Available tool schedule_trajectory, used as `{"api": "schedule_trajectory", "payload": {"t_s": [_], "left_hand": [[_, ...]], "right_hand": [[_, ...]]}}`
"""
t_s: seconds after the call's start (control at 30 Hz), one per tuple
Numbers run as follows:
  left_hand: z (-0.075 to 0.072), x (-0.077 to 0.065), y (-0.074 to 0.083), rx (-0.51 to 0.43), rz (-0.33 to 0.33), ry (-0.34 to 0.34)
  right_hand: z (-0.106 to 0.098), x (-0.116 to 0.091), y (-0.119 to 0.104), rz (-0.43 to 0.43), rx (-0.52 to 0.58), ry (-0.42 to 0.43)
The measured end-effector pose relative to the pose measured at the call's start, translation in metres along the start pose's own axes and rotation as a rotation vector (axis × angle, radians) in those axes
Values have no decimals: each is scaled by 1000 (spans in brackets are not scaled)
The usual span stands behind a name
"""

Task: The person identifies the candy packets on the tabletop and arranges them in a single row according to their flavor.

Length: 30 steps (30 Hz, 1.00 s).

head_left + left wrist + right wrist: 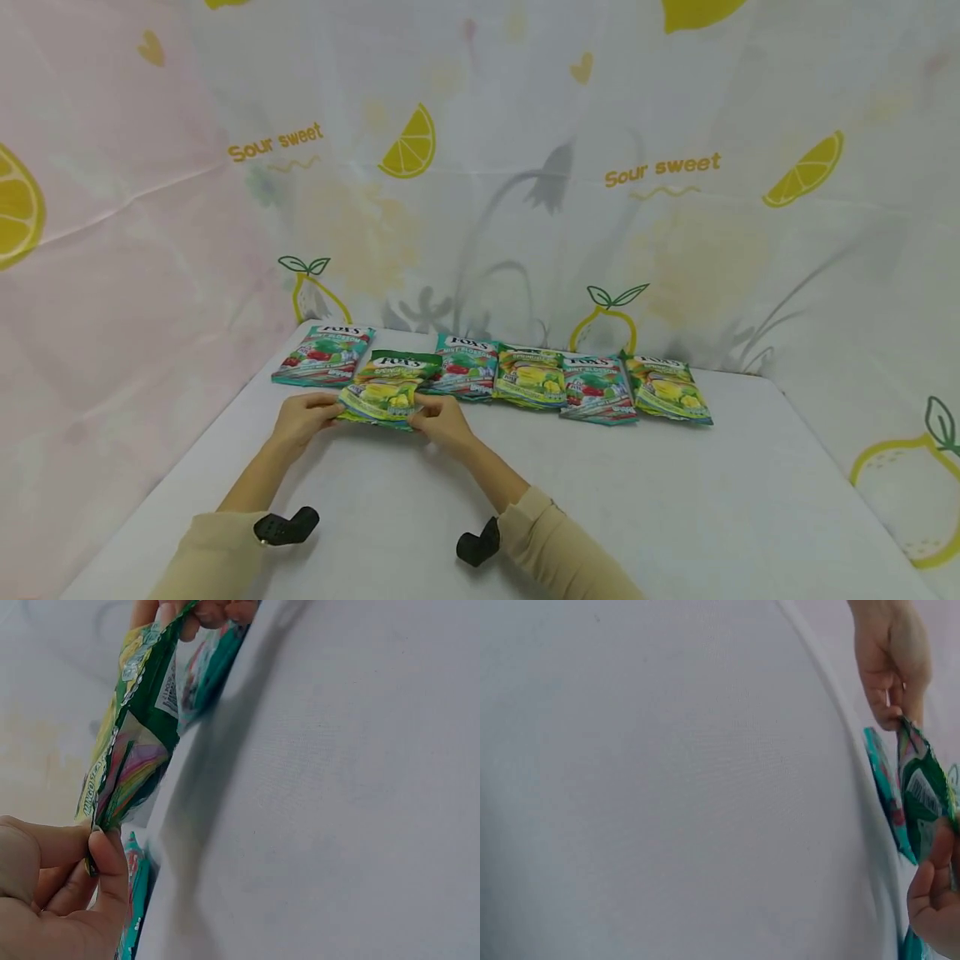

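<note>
Both hands hold one yellow-and-green Fox's candy bag point(382, 387), front label toward the head camera. The left hand point(302, 419) pinches its lower left corner between thumb and fingers; the right hand point(446, 421) grips the lower right. In the left wrist view the bag's green back point(154, 697) shows, raised off the white cloth, and the left thumb point(109, 851) presses on the corner. From the right wrist, a barcode label point(924, 791) is visible on the back. A teal Fox's bag point(324, 356) lies just behind and left, another teal bag point(463, 367) just right.
Farther right along the row lie a yellow bag point(530, 377), a teal bag point(597, 389) and a second yellow bag point(667, 389). A white cloth point(675, 517) covers the table. Behind hangs a lemon-printed curtain point(487, 242). Black wrist cameras point(287, 527) sit at the sleeves.
</note>
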<state>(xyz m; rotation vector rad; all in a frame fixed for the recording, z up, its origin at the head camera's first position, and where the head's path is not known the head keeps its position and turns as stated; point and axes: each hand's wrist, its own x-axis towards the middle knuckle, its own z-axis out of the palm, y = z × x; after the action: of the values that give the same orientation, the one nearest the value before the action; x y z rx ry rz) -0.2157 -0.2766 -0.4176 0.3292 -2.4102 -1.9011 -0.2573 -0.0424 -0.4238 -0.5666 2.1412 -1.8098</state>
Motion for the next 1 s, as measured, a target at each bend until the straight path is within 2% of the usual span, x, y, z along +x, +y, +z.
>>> {"api": "schedule_trajectory", "payload": {"t_s": [0.13, 0.23, 0.47, 0.73, 1.0], "left_hand": [[-2, -8, 0, -17, 48, 31], [-5, -15, -2, -17, 68, 57], [-13, -32, -2, 26, 105, 115], [-28, -50, -8, 79, 100, 197], [-58, -71, -21, 96, 71, 272]], "right_hand": [[3, -16, -19, -65, 11, -19], [7, -27, -32, -79, 7, -21], [19, -16, -9, -119, 27, -48], [40, -19, -14, -134, 59, -84], [78, -17, -16, -106, 83, -113]]}}
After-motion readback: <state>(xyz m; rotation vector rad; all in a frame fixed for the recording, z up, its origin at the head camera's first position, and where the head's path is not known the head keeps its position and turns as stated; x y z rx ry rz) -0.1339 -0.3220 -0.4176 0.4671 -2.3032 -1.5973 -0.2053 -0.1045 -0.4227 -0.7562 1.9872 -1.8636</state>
